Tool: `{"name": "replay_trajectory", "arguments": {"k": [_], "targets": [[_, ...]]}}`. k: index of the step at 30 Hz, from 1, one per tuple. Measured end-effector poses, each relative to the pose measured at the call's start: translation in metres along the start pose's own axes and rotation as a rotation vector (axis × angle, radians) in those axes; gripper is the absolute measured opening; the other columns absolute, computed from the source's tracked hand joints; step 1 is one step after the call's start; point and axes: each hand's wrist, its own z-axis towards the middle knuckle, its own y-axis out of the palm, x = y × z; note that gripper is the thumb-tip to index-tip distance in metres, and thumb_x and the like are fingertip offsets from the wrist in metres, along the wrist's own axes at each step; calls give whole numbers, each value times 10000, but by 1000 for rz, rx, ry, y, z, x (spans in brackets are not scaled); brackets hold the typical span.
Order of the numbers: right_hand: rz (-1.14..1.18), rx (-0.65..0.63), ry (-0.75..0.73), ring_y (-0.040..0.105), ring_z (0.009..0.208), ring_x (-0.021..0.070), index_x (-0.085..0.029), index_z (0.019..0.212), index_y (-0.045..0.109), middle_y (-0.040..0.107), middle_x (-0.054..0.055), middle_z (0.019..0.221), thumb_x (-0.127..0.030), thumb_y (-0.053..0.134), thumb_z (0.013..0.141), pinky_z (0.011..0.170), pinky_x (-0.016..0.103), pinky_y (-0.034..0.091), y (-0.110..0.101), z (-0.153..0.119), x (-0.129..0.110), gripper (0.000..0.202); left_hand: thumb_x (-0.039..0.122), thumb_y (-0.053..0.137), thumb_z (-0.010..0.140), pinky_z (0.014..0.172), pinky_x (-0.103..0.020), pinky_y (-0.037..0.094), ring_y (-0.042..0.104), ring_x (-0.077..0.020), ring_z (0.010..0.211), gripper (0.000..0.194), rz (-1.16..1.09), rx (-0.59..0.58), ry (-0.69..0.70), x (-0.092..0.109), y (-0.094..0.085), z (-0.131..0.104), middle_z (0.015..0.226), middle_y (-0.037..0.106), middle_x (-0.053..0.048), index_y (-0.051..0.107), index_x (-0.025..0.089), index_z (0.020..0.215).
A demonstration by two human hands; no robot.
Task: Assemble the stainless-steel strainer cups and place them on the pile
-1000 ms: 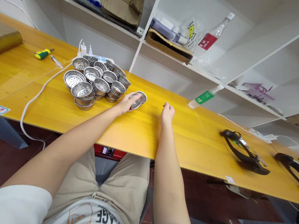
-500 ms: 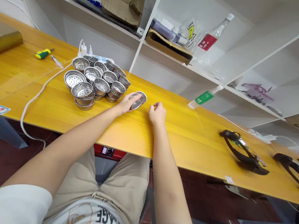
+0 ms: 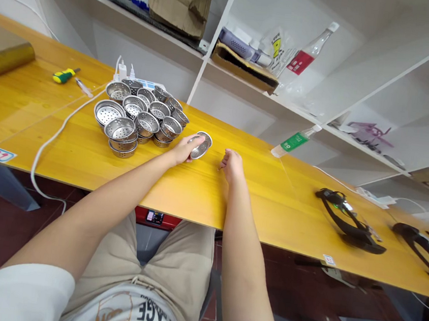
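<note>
A metal cup [image 3: 201,150] full of small holes sits near the middle of the frame, round with no long axis, tilted so its open mouth shows to the camera. The left hand [image 3: 183,150] is on its left side, thumb over the rim, closed around it. The right hand [image 3: 233,165] is to the cup's right and apart from it, fingers curled in; a thin dark thing [image 3: 220,169] shows at its fingertips, but whether it is gripped I cannot tell. Left of centre, stacked cups [image 3: 147,124] stand on the bench [image 3: 290,204]
</note>
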Motion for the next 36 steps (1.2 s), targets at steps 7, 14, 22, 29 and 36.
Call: {"name": "replay_trajectory", "arguments": {"k": [7, 14, 22, 29, 36], "targets": [[266, -181, 28, 203, 462, 79, -251, 830, 415, 224, -123, 586, -232, 676, 816, 431, 177, 258, 13, -24, -19, 262, 648, 698, 831, 374, -201, 345, 495, -113, 452, 507, -57, -394, -217, 0, 13, -11, 597, 578, -23, 642, 145, 874], [209, -416, 230, 258, 418, 113, -275, 774, 350, 285, -88, 574, -440, 663, 878, 338, 253, 226, 22, -42, -30, 369, 635, 579, 877, 372, -198, 354, 571, -137, 528, 530, -98, -536, -334, 5, 17, -14, 817, 746, -126, 688, 133, 1008], [220, -365, 262, 230, 420, 99, -263, 716, 289, 257, -85, 544, -462, 633, 912, 380, 238, 279, 22, -41, -30, 443, 624, 624, 834, 354, -206, 350, 502, -130, 488, 474, -63, -515, -367, 1, 17, -15, 632, 626, -54, 655, 152, 853], [295, -351, 191, 407, 475, 117, -247, 853, 522, 447, -65, 626, -343, 679, 896, 435, 242, 394, 22, -43, -33, 189, 630, 639, 828, 350, -188, 308, 514, -130, 495, 456, -193, -439, -358, 4, 15, -13, 692, 658, -52, 646, 179, 896], [253, -394, 104, 446, 526, 90, -205, 904, 687, 510, -51, 637, -286, 733, 891, 498, 205, 412, 26, -48, -31, 94, 611, 618, 856, 361, -187, 269, 534, -125, 480, 489, -385, -374, -299, 10, 11, -12, 790, 728, -88, 700, 153, 1008]]}}
